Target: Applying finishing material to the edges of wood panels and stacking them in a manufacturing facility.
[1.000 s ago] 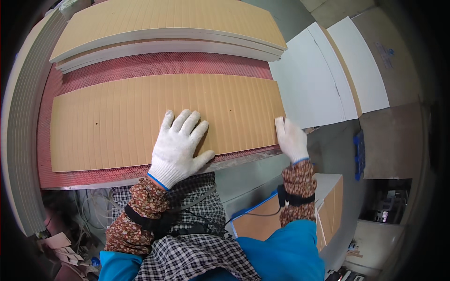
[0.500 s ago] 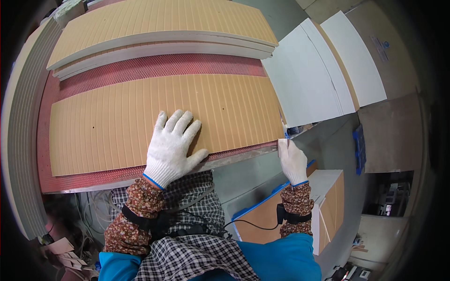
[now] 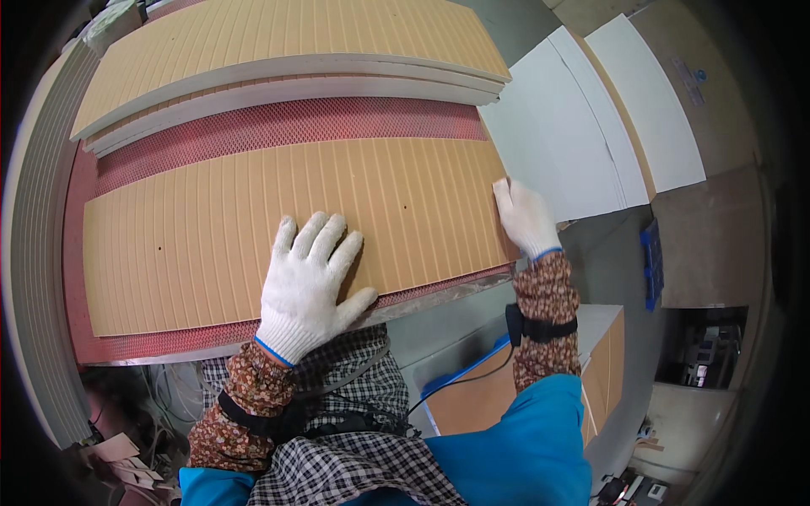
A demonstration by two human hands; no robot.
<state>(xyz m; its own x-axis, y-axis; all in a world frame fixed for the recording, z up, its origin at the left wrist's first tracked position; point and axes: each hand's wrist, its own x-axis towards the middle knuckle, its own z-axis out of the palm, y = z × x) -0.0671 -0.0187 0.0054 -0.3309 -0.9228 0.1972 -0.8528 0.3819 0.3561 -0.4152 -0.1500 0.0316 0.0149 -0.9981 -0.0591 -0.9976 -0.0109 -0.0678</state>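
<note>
A tan grooved panel (image 3: 211, 244) lies flat on the red mesh-covered table (image 3: 186, 167). In its face are two small dark holes. My left hand (image 3: 305, 282), in a white knitted glove, rests open on the panel's near half with its fingers spread. At the panel's right end, my right hand (image 3: 525, 217), gloved alike, is closed with its fingertips against the end edge. Whatever it pinches is hidden in the fingers and cannot be made out.
Grooved panels (image 3: 278, 38) with white edges are stacked at the table's far side. Long panels (image 3: 38, 244) stand along the left. White boards (image 3: 548, 126) lie beyond the right end. Below right are a stack of tan boards (image 3: 601, 367) and a blue pallet (image 3: 650, 263).
My right hand has moved up and away from me, from the panel's near right corner along its right end. My left hand stays spread on the panel, slightly lower in view.
</note>
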